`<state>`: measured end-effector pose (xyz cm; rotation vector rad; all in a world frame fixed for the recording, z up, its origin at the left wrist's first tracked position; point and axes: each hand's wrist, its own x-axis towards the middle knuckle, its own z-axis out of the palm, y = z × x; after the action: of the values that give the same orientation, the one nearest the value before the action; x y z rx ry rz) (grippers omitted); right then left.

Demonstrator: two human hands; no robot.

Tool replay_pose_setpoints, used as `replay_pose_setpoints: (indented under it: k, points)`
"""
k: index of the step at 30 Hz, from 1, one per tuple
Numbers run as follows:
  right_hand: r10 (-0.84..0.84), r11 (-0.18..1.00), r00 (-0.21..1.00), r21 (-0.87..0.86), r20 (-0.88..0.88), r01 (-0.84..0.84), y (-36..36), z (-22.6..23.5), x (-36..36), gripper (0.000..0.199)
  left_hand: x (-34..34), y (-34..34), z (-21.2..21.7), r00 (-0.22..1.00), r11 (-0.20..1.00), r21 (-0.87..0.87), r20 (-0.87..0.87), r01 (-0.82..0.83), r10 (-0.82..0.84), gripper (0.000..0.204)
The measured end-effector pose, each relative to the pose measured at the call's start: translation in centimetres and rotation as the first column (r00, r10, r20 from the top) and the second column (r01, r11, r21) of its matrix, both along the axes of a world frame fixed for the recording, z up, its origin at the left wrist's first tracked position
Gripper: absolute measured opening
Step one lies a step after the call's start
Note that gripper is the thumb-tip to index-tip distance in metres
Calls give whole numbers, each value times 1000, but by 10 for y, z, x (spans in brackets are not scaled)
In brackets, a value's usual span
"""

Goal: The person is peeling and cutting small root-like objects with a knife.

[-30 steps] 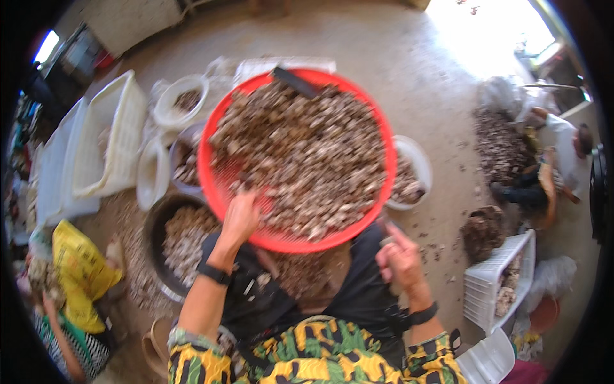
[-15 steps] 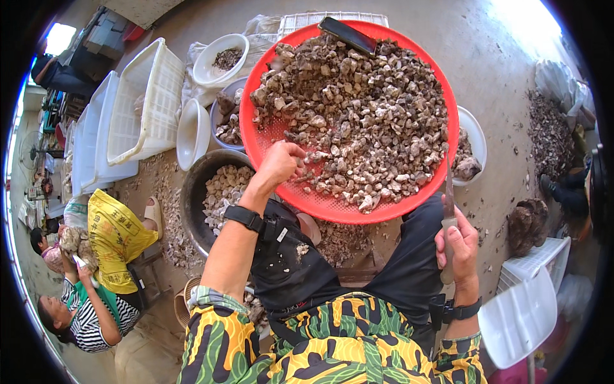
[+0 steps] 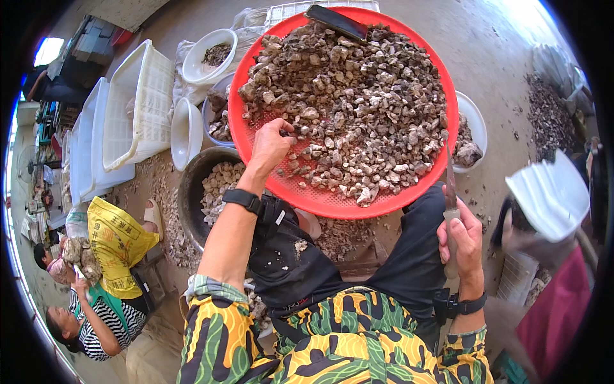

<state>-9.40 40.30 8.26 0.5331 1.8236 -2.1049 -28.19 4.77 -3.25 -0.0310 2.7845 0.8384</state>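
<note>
A round red perforated tray (image 3: 409,197) lies across my knees, heaped with small brown-and-white lumpy pieces (image 3: 377,109). My left hand (image 3: 272,144) is over its left part, fingers curled in a pinch beside a bared patch of the tray. Whatever is between the fingertips is too small to name. Below the tray's right rim, my right hand (image 3: 462,240) grips a knife (image 3: 451,185) by its handle, blade pointing up and away from me. A dark phone (image 3: 336,22) rests on the tray's far rim.
A dark basin (image 3: 192,198) with paler pieces stands left of my knee. White bowls (image 3: 186,134) and crates (image 3: 137,105) stand farther left. A seated co-worker (image 3: 105,320) works at lower left beside a yellow sack (image 3: 118,246). At right, another person moves with a white container (image 3: 553,195).
My left hand has shifted slightly up and left, its fingers curling in more. At right, a person has come into view and the white container has been raised. The knife stays in my right hand.
</note>
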Motion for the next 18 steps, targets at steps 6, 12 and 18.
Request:
replay_pose_setpoints:
  k: [6,12,18]
  points:
    - [5,1000,1000,5,-26,-4,1,0,1,55,19,4,23,938,706,628,307,-327,161,38]
    - [-3,1000,999,10,-44,4,-3,-2,3,54,54,8,55,886,440,775,447,-453,125,41]
    - [4,1000,997,31,-82,-2,-4,-6,6,50,79,9,65,881,294,845,473,-447,-20,37]
